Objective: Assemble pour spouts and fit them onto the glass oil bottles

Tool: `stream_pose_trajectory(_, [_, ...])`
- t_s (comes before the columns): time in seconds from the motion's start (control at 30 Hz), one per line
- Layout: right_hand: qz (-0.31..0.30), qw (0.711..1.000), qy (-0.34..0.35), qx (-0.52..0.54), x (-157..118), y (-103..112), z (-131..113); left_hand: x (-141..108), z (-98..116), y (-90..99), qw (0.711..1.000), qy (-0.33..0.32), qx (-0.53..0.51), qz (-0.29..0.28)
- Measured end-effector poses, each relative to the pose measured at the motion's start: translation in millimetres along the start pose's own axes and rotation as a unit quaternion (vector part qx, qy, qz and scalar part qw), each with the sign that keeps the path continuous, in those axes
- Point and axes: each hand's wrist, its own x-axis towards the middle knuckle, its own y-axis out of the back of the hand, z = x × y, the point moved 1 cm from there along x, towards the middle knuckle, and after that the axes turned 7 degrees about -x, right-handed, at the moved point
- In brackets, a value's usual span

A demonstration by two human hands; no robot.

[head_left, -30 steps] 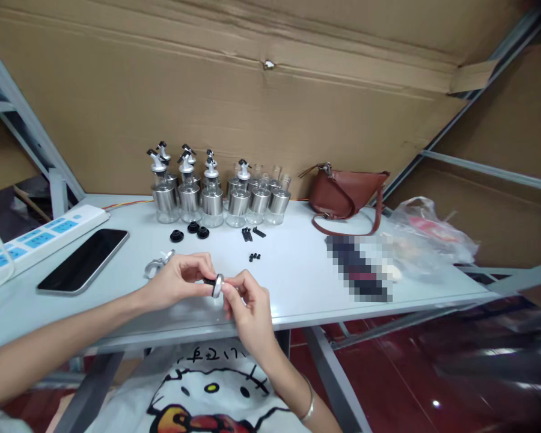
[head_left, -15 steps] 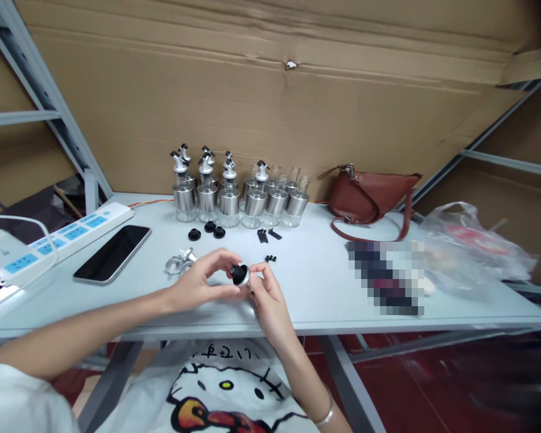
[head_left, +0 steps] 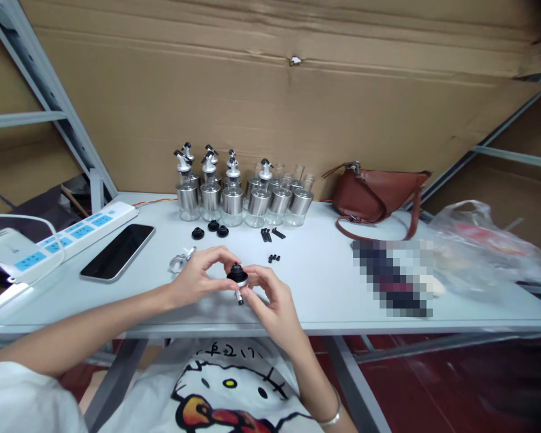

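Observation:
Between my two hands is a bottle pourer [head_left: 238, 276], its black stepped stopper pointing up and its silver spout hanging down. My left hand [head_left: 201, 278] pinches it from the left with thumb and fingertips. From the right, my right hand [head_left: 270, 300] grips it near the silver collar and spout. Silver pourer parts [head_left: 179, 263] lie on the table just beyond my left hand. Farther back sit several black stoppers [head_left: 222, 231], short black strips [head_left: 265, 235] and small black pieces [head_left: 274, 258].
Glass bottles with metal bands [head_left: 232, 201] stand along the back, several topped with pourers. A phone [head_left: 118, 252] and a power strip [head_left: 72, 237] lie left. On the right are a brown bag [head_left: 379, 195], a pixelated patch [head_left: 390, 279] and a plastic bag [head_left: 487, 246].
The pourer has turned in my hands: its black stopper now points up and the silver spout shows below. My right-hand fingers have shifted around it. The view has moved slightly.

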Motion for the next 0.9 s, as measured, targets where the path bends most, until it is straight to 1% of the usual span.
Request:
stream_pose_trajectory(0.1, [-0.002,1.0,0.011,0.0,0.2,0.9,-1.5,-1.7,-3.9,-1.6,0.998,-0.053,-0.037,0.016])
stream_pose_trajectory(0.2, [-0.009,1.0,0.02,-0.005,-0.6,0.0,-2.3,-3.2,-6.2,-3.2,0.993,-0.12,-0.021,-0.003])
stream_pose_trajectory(0.3, [0.0,1.0,0.016,-0.009,-2.1,-0.7,-1.5,-2.8,-4.9,-2.4,0.981,-0.183,0.059,-0.023])
stream_pose_trajectory(0.43, [0.033,0.998,0.028,-0.042,-3.6,-0.7,0.1,-1.0,-0.6,0.8,0.945,-0.257,0.195,-0.059])
stream_pose_trajectory(0.53, [0.032,0.995,0.049,-0.082,-3.0,0.5,1.4,0.6,2.2,2.1,0.922,-0.259,0.269,-0.099])
stream_pose_trajectory(0.63, [0.021,0.988,0.077,-0.132,-0.9,2.8,2.7,2.4,3.9,2.1,0.909,-0.248,0.306,-0.136])
stream_pose_trajectory(0.8, [0.011,0.981,0.098,-0.164,1.1,4.8,3.3,4.4,2.9,1.7,0.878,-0.242,0.38,-0.16])
stream_pose_trajectory(0.9, [0.009,0.982,0.098,-0.164,0.6,4.4,2.9,3.7,1.5,1.5,0.872,-0.246,0.39,-0.165])
